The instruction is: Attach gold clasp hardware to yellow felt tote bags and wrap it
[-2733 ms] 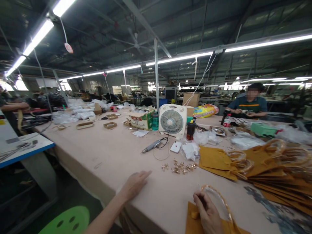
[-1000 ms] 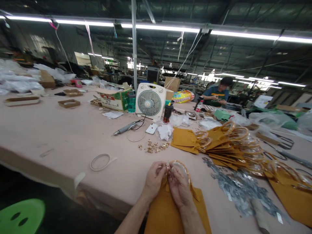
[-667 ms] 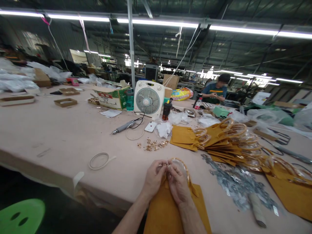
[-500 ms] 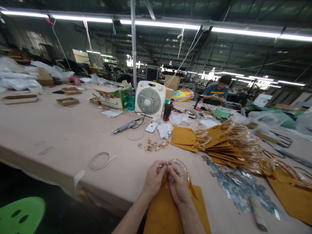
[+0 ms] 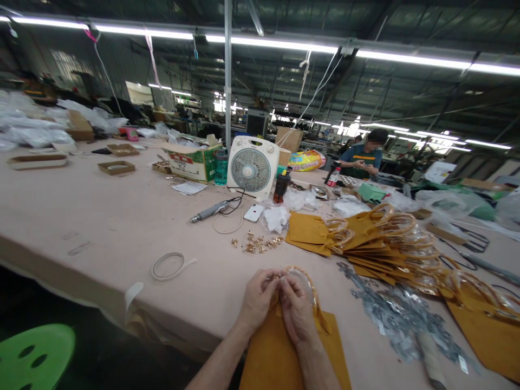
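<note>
A mustard-yellow bag (image 5: 270, 352) with a plastic-wrapped handle (image 5: 311, 284) lies at the table's front edge, below my hands. At its top, beside the handle, my left hand (image 5: 259, 298) is closed, thumb and fingers pinched together. My right hand (image 5: 296, 311) is pinched too, its fingertips meeting those of the left. What sits between the fingertips is too small to make out. Just beyond the hands is a scatter of gold-coloured metal fittings (image 5: 260, 244). To the right, more mustard bags (image 5: 377, 244) are fanned out in a pile.
Grey metal-looking pieces (image 5: 402, 314) and a rod-like roll (image 5: 430, 357) lie at right. A powered screwdriver (image 5: 209, 211), phone (image 5: 253, 212), fan (image 5: 252, 167) and coiled strip (image 5: 167, 266) are on the table. A co-worker (image 5: 361, 157) is across it. A green stool (image 5: 36, 352) stands at lower left.
The camera view has shifted slightly, so the background sits a little right and lower. Both hands keep almost the same pinch at the bag's top.
</note>
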The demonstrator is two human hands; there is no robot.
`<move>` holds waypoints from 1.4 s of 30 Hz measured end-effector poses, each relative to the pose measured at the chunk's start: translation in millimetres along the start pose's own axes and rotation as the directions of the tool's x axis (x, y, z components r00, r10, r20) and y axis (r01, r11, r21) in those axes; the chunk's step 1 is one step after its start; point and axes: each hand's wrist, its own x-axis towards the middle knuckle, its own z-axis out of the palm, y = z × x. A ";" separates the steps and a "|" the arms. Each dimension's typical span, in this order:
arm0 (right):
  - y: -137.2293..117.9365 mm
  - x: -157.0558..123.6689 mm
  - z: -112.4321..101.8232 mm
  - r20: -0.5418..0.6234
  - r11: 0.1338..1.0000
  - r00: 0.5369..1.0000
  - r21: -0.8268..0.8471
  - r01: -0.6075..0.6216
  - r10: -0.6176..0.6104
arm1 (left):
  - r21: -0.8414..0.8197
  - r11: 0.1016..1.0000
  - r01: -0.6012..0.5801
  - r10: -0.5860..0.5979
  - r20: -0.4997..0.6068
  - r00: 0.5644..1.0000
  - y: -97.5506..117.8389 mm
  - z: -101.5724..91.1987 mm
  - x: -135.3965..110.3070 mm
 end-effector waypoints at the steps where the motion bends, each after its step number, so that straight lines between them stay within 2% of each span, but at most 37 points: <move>1: -0.9 -0.2 0.0 0.007 1.000 1.000 0.007 -0.006 0.006 | -0.002 1.000 -0.002 0.002 0.002 1.000 -0.4 -0.2 -0.1; 8: -8.5 1.8 -4.0 0.063 0.997 0.996 0.050 -0.066 0.063 | 0.031 1.000 -0.006 0.004 0.056 0.998 4.4 -0.6 0.1; 11: -6.5 2.2 -4.8 0.019 1.000 1.000 0.000 0.021 -0.021 | -0.085 0.993 0.087 -0.083 0.049 0.995 4.7 0.1 2.2; 13: -5.2 2.1 -6.2 -0.034 0.985 0.992 -0.122 0.118 -0.123 | -0.164 0.970 0.177 -0.178 0.011 0.984 3.3 0.1 3.8; 15: -5.3 1.6 -8.2 -0.051 0.921 0.968 -0.325 0.215 -0.245 | -0.198 0.954 0.225 -0.236 -0.030 0.971 1.4 -0.5 5.0; 18: -7.8 0.2 -8.8 0.046 0.757 0.925 -0.560 0.336 -0.376 | -0.189 0.960 0.206 -0.215 -0.028 0.976 -0.5 -1.7 5.7; 22: -10.5 -2.0 -2.6 0.188 0.642 0.894 -0.636 0.427 -0.408 | -0.141 0.979 0.147 -0.153 -0.033 0.988 -1.7 -2.5 5.2; 26: -9.4 -3.1 1.6 0.204 0.598 0.879 -0.665 0.447 -0.430 | -0.071 0.992 0.103 -0.106 -0.035 0.994 -3.5 -3.1 4.3; 31: -5.6 -1.8 -2.9 0.234 0.508 0.858 -0.723 0.468 -0.458 | -0.001 0.996 0.089 -0.089 -0.030 0.996 -5.0 -4.8 2.8; 33: -6.0 -0.7 -5.0 0.211 0.521 0.869 -0.729 0.444 -0.447 | 0.036 0.996 0.077 -0.076 -0.021 0.997 -3.9 -4.9 1.9; 35: -8.0 0.2 -6.4 0.166 0.574 0.899 -0.719 0.391 -0.405 | 0.086 0.995 0.045 -0.044 -0.019 0.999 -1.7 -3.9 0.3; 38: -11.2 0.9 -8.1 0.101 0.661 0.936 -0.682 0.312 -0.337 | 0.175 0.984 -0.034 0.036 -0.011 0.999 2.7 -0.5 -3.3; 42: -11.2 2.5 -10.7 0.037 0.741 0.960 -0.628 0.239 -0.278 | 0.267 0.953 -0.144 0.148 0.005 0.989 5.9 4.2 -7.8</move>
